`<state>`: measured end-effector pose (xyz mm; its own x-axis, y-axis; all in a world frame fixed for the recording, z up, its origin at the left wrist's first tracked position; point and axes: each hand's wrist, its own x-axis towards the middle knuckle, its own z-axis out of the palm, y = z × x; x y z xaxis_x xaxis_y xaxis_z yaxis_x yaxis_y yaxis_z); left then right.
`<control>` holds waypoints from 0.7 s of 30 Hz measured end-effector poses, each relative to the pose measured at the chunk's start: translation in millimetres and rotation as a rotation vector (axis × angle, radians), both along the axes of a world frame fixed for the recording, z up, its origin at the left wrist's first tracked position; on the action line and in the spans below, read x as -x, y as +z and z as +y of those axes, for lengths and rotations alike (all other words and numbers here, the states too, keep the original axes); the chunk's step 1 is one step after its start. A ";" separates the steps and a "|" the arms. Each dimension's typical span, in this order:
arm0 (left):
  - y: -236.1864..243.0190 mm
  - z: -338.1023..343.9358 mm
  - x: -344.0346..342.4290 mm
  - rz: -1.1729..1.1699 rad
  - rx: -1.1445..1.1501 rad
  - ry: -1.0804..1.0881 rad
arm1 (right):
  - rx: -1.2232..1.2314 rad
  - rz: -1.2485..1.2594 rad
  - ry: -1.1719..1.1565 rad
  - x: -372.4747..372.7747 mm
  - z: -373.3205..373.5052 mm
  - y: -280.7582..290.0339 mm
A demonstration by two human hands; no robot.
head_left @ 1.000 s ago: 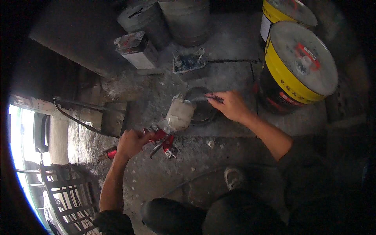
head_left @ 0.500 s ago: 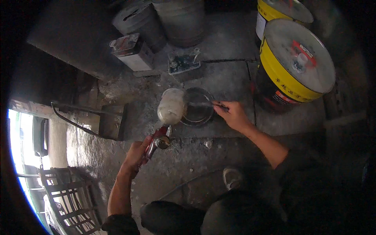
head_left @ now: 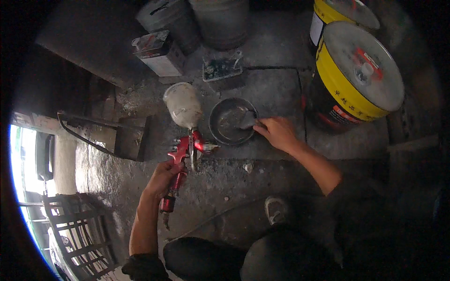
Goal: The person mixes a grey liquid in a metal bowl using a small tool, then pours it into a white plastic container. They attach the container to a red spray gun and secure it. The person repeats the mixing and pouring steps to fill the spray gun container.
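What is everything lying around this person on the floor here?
spray gun: 1, red body with a whitish cup on top, held up over the floor left of the pan
pan: 1, dark, round, on the concrete in the middle
brush: 1, grey, its tip in the pan
drums: 2, yellow and black with grey lids, upper right
buckets: 2, grey, at the top
rectangular can: 1, pale, upper left
small tray: 1, grey, above the pan
metal grate: 1, dark, lower left
shoe: 1, pale, lower middle
left hand: fingers around the spray gun's grip
right hand: holds the brush
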<state>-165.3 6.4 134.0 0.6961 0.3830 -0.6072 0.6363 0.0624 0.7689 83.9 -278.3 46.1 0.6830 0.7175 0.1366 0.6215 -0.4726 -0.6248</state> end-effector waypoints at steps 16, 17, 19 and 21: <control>-6.3 -6.9 14.0 -0.053 0.151 0.272 | -0.024 0.122 0.113 -1.4 78.0 -0.7; -9.7 -7.7 9.5 -0.055 0.065 0.234 | -0.058 0.180 0.098 -3.3 74.1 -2.5; -12.4 -13.3 0.8 -0.051 -0.113 0.167 | -0.148 0.178 -0.005 -15.4 68.6 -27.8; -16.5 -14.1 1.5 -0.056 -0.256 0.127 | -0.178 0.183 -0.005 -15.4 71.4 -32.5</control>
<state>-166.8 -7.7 117.5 0.6624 0.6051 -0.4417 0.5923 -0.0620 0.8033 99.3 -206.8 13.6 0.7117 0.6897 0.1337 0.4879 -0.3484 -0.8004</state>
